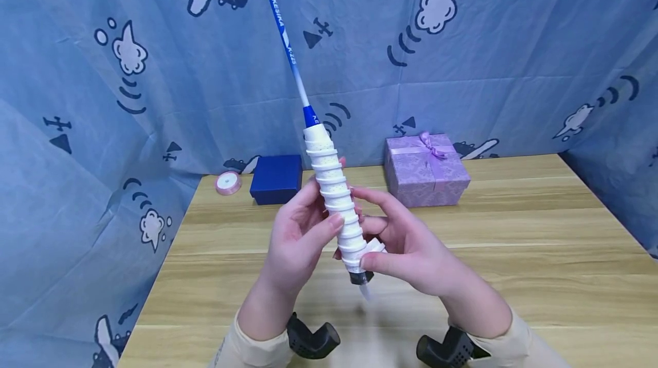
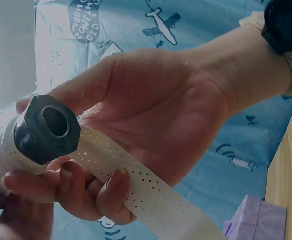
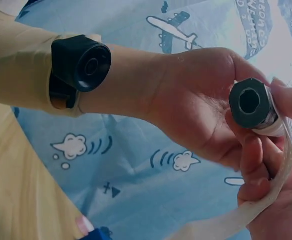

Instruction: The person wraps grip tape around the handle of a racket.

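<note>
A blue and white badminton racket (image 1: 284, 31) slants upward, its head outside the view. White perforated grip tape (image 1: 334, 188) winds round its handle in overlapping ridges. My left hand (image 1: 300, 231) grips the middle of the handle, thumb across the front and fingers behind. Lower down, my right hand (image 1: 408, 245) has its thumb against the wrapped handle near the dark butt end (image 1: 358, 278). In the left wrist view, a loose strip of grip tape (image 2: 146, 182) runs between the right palm and its curled fingers. The hollow octagonal butt end (image 3: 249, 102) faces the right wrist camera.
Along the back of the wooden table (image 1: 524, 254) stand a dark blue box (image 1: 277, 180) and a purple gift box with a ribbon bow (image 1: 425, 176). A pink ribbon roll (image 1: 228, 183) lies at the left. A blue patterned curtain (image 1: 216, 71) hangs behind and beside the table.
</note>
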Available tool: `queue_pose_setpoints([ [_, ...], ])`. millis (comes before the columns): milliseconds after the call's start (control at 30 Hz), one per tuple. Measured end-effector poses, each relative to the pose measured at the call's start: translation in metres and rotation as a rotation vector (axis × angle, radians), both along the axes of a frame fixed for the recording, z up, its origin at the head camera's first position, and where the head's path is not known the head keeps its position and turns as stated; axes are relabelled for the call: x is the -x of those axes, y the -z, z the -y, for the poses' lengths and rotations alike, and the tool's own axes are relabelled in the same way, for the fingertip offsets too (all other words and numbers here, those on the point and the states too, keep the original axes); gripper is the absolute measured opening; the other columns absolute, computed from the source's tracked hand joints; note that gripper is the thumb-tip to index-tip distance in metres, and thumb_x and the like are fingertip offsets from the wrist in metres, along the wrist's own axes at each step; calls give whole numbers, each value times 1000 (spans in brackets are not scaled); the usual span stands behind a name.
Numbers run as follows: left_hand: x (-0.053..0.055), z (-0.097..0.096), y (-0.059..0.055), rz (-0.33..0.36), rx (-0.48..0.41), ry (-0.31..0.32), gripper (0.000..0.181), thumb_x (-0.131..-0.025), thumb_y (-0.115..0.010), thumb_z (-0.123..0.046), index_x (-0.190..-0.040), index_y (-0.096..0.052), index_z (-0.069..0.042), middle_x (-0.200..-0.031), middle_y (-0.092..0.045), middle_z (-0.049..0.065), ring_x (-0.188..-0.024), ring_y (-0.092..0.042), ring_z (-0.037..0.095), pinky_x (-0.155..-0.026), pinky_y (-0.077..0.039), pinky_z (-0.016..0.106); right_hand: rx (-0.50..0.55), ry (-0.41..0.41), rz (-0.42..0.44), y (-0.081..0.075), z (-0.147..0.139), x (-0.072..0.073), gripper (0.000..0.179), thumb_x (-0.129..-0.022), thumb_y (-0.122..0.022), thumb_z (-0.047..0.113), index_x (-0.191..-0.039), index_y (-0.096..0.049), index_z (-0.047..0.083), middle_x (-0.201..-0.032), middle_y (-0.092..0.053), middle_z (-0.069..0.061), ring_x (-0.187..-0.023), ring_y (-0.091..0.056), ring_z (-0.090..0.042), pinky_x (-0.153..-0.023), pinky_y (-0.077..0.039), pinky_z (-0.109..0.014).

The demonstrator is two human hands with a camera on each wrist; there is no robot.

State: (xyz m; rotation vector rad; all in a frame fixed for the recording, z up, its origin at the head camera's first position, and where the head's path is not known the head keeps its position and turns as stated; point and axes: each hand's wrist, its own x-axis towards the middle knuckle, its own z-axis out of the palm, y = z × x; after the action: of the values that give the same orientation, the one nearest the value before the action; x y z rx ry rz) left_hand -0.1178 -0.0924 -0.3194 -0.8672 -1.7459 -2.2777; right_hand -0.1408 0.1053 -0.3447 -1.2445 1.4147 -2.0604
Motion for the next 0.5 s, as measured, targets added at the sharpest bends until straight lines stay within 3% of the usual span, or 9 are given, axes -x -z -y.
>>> queue_pose_setpoints([
  [133,-2,-3,-1,18,137,-173,49,-94,-68,0,-142,-56,3,-140,-51,12,-116,-55,26,-95,-55,27,-27,83,-87,2,4,-2,76,-92,-62,-18,-157,-30,7,-125,-69,-3,-103,-67,-14,-80,-62,-30],
  [267,-2,-5,-2,52,156,-275,45,-91,-74,2,-134,-61,1,-126,-56,14,-105,-62,26,-91,-59,28,-70,200,-170,3,7,-5,76,-90,-67,-16,-155,-31,3,-117,-68,-4,-94,-62,-15,-74,-60,-27],
  [367,-2,-5,-3,77,139,-292,45,-91,-73,3,-134,-60,1,-124,-59,15,-102,-64,26,-91,-60,29,-69,215,-157,2,7,-5,75,-90,-67,-16,-154,-32,2,-114,-68,-6,-92,-61,-17,-74,-58,-26],
  [500,-2,-3,-3,105,96,-236,48,-93,-70,4,-139,-58,0,-127,-58,16,-103,-62,24,-92,-59,26,-31,139,-106,1,6,-4,71,-93,-62,-16,-154,-32,3,-118,-69,-7,-100,-66,-16,-77,-61,-28],
])
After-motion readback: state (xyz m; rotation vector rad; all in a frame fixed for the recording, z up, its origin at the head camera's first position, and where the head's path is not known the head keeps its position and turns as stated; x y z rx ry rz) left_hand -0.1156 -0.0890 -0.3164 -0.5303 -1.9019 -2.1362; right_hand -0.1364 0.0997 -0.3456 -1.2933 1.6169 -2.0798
